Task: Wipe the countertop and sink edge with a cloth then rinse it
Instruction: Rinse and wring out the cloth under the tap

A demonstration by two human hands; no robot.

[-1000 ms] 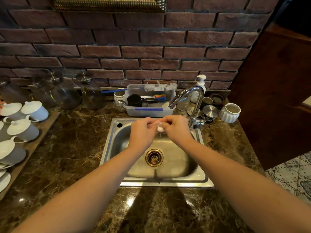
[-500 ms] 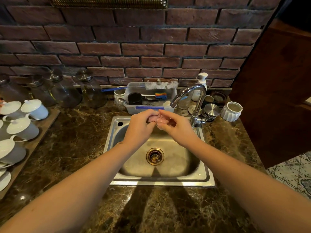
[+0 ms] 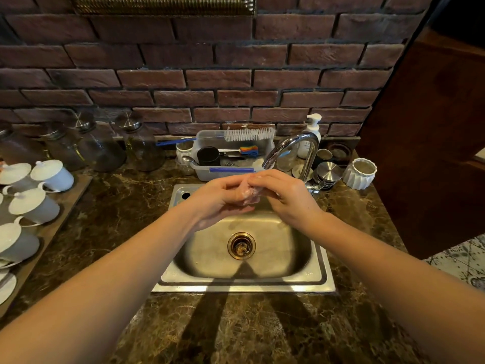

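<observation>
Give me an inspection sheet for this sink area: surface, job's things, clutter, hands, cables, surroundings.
Surface: dark marble countertop with a steel sink set in it; the basin looks bare, and whether water runs from the faucet cannot be told.
Job's things: small pale wad, likely the cloth, barely visible between both hands over the basin.
Clutter: plastic bin holding a bottle brush; soap dispenser; glass jars; white lidded cups on a board; white ribbed pot.
Hands: left hand and right hand pinch the wad together.
Cables: nothing seen.
Surroundings: brick wall; wooden panel to the right.
</observation>
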